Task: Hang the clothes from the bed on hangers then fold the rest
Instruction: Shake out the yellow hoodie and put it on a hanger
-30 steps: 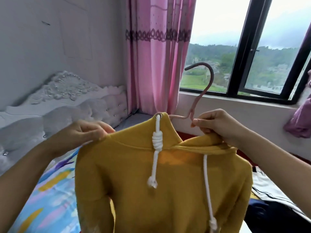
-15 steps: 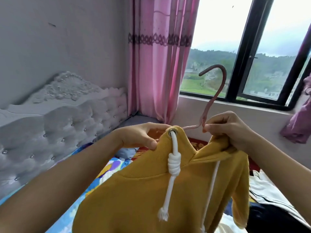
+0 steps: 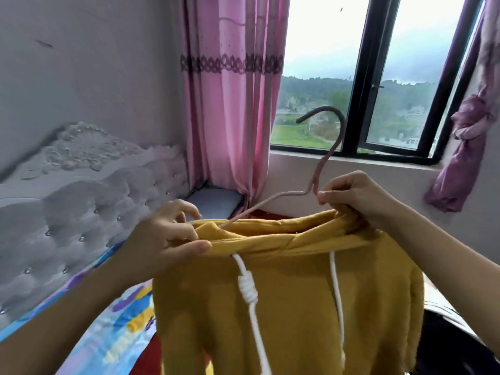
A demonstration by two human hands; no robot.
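Observation:
A mustard-yellow hoodie [image 3: 297, 301] with white drawstrings [image 3: 247, 290] hangs in front of me on a pink hanger [image 3: 322, 163]. The hanger's left arm slopes down into the neck opening, and its hook stands up before the window. My right hand [image 3: 351, 196] grips the hanger at the base of the hook together with the bunched right side of the collar. My left hand [image 3: 167, 236] pinches the left edge of the neck opening between thumb and fingers. The hanger's right arm is hidden inside the fabric.
The bed with a colourful sheet [image 3: 108, 328] and a white tufted headboard [image 3: 81, 201] lies below at left. A dark garment [image 3: 449, 345] and a striped white one lie on the bed at right. Pink curtain [image 3: 232, 98], window [image 3: 378, 85] and a knotted purple curtain [image 3: 465, 142] are ahead.
My left hand slid from the knotted drawstring's eyelet to the left edge of the collar and pulled it open. The neck now spreads wide and the hanger's left arm shows.

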